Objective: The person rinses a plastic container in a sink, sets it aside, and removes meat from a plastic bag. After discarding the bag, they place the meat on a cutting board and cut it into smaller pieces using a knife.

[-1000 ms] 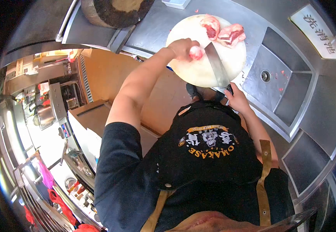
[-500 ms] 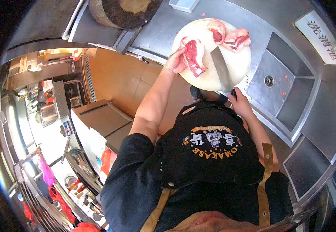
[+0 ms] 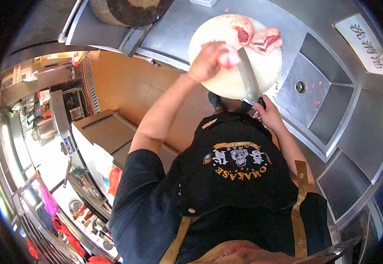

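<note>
Over the left part of a round white cutting board [image 3: 226, 88], my left hand [image 3: 207, 62] grips a piece of raw meat [image 3: 230, 57], blurred by motion and partly hidden by my fingers. My right hand [image 3: 268, 113] is closed round the dark handle of a cleaver [image 3: 248, 75]. Its wide grey blade lies across the middle of the board, just right of the held meat. Toward the far edge of the board rest two more pieces, a curled fatty cut [image 3: 243, 30] and a larger pink cut [image 3: 266, 41].
A steel sink [image 3: 308, 103] with meat scraps in it is right of the board. A thick round wooden block [image 3: 134, 13] stands on the steel counter [image 3: 173, 33] at the far left, near a white tray [image 3: 203, 2]. A sign [image 3: 364, 44] hangs on the right.
My left hand has lifted and turned the meat, which lay flat on the board with its red side up. The cleaver stays across the board in my right hand. The view has shifted slightly.
</note>
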A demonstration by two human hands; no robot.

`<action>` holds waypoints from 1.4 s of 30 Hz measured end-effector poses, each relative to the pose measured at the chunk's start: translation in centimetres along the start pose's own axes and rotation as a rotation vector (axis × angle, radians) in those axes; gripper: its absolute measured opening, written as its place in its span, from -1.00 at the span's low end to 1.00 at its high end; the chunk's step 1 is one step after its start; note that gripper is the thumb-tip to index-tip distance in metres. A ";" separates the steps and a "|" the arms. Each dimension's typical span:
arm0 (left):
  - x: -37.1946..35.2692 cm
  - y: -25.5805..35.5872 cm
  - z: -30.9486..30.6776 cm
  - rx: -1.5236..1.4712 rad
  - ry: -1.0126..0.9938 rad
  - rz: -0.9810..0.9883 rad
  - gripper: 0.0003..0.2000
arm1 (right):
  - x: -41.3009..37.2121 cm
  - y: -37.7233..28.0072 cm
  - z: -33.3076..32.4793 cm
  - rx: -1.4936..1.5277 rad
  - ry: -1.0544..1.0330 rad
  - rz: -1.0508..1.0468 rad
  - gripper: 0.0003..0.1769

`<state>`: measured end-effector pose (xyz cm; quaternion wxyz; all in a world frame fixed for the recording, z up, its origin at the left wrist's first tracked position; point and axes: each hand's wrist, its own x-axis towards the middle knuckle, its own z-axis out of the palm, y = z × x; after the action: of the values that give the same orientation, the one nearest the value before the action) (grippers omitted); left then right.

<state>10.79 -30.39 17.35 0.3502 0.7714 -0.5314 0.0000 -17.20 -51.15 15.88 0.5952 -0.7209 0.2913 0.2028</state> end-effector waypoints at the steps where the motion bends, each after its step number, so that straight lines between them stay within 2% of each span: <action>1: -2.9 -0.7 2.7 0.098 -0.112 0.008 -0.35 | -0.2 -0.5 0.1 0.021 0.001 0.000 -0.38; 2: -4.9 -0.8 4.4 0.197 -0.224 0.019 -0.38 | 0.0 -0.1 0.4 -0.058 0.043 -0.049 -0.42; 5: -4.4 1.7 3.8 0.072 -0.127 -0.080 -0.46 | 0.6 -0.3 0.4 -0.244 0.152 -0.149 -0.51; 8: -4.0 2.1 2.7 -0.088 0.087 -0.184 -0.58 | -0.5 -5.1 0.5 -0.331 0.174 -0.189 -0.56; 11: -5.7 0.9 2.2 -0.072 0.306 -0.316 -0.69 | -1.0 -7.6 0.7 -0.408 0.215 -0.303 -0.58; 13: -5.7 1.2 2.0 -0.014 0.299 -0.285 -0.74 | -1.2 -8.8 0.8 -0.485 0.237 -0.366 -0.58; 17: -5.2 1.8 2.9 0.011 0.256 -0.151 -0.77 | -2.5 -10.6 1.1 -0.601 0.196 -0.352 -0.64; 20: -4.8 1.7 4.1 0.004 0.194 -0.134 -0.78 | -3.3 -10.6 1.1 -0.636 0.170 -0.348 -0.64; 25: -4.7 1.6 4.5 -0.009 0.206 -0.150 -0.77 | -3.6 -10.3 1.2 -0.626 0.168 -0.377 -0.64; 30: -4.4 1.3 4.2 -0.023 0.191 -0.139 -0.76 | -3.5 -10.9 0.9 -0.566 0.136 -0.319 -0.61; 33: -4.6 1.8 5.0 0.155 0.348 -0.326 -0.58 | -3.9 -10.3 0.3 -0.474 0.177 -0.304 -0.58; 36: -3.4 4.7 5.2 -0.251 0.338 -1.111 -0.27 | -3.5 -8.3 -0.8 -0.405 0.241 -0.267 -0.56; 37: -3.1 5.2 5.6 -0.397 0.308 -1.018 -0.03 | -3.3 -7.5 -1.2 -0.385 0.260 -0.248 -0.56; 40: -1.4 7.1 7.1 0.173 0.038 -0.986 -0.02 | -2.3 -5.9 -2.2 -0.369 0.214 -0.142 -0.52; 41: -1.0 6.8 7.0 0.124 0.009 -1.012 -0.10 | -1.8 -4.1 -2.0 -0.412 0.289 -0.223 -0.60; 42: -0.7 6.6 6.8 0.144 -0.021 -0.966 -0.12 | -1.7 -3.8 -2.2 -0.387 0.261 -0.191 -0.56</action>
<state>2.53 -34.70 15.50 0.2508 0.9519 -0.1150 -0.1335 -16.11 -52.48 20.25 0.4199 -0.8657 0.2523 0.1028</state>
